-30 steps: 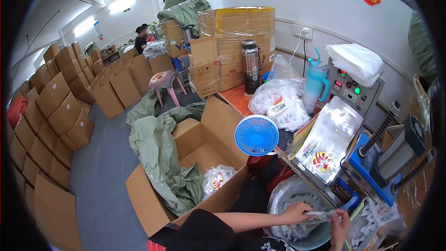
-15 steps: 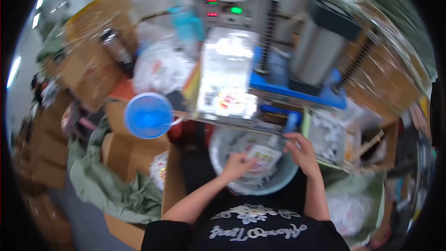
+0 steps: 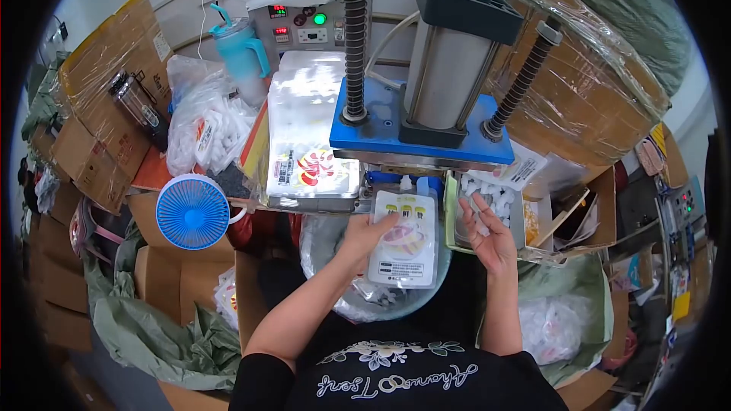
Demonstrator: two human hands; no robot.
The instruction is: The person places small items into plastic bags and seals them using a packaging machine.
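My left hand (image 3: pixel 367 239) grips the left edge of a white printed spout pouch (image 3: pixel 403 251), thumb on its front. The pouch stands nearly upright, its spout (image 3: pixel 406 183) at the top, just below the blue plate of a press (image 3: pixel 422 125). Beneath it is a pale basin (image 3: pixel 311 255) lined with clear plastic, with more pouches inside. My right hand (image 3: pixel 491 240) is open, palm up with fingers spread, and nothing shows in it. Behind those fingers, a tray (image 3: pixel 512 230) holds many small white plastic pieces (image 3: pixel 495 199).
Flat pouches lie stacked (image 3: pixel 308 129) left of the press. A blue fan (image 3: pixel 192 211), a turquoise cup (image 3: pixel 240 57) and a steel flask (image 3: pixel 138 106) are further left. Open cardboard boxes (image 3: pixel 183 278) flank my lap; a bag of white pieces (image 3: pixel 552 327) lies at right.
The view has shifted and sharpened. My left hand has brought the pouch upright from low over the basin towards the press. My right hand has turned palm up with its fingers spread.
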